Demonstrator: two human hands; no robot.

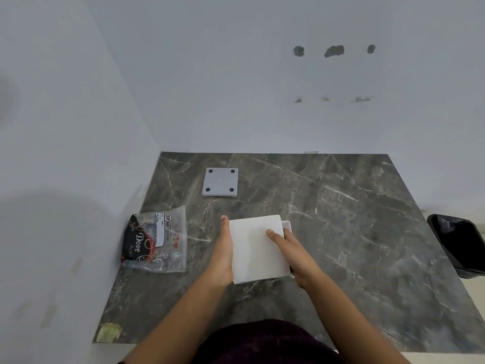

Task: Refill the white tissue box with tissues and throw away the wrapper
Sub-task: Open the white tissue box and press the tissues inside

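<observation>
Both hands gripped the tissue stack point(256, 249) mid-surface, left hand point(221, 254) flat along its side, right hand point(294, 252) clasping the other, over the white tissue box point(286, 225). The wrapper point(156, 239) lay at the surface's point(354, 232) left edge, the box's base plate point(220, 182) near the back.

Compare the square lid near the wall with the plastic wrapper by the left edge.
The lid is rigid, plain grey-white, with four dark pads at its corners; the wrapper is crumpled, partly clear, printed in black and red. The lid lies farther back, the wrapper nearer the left wall. Both rest on the marble counter, untouched by either hand.
</observation>
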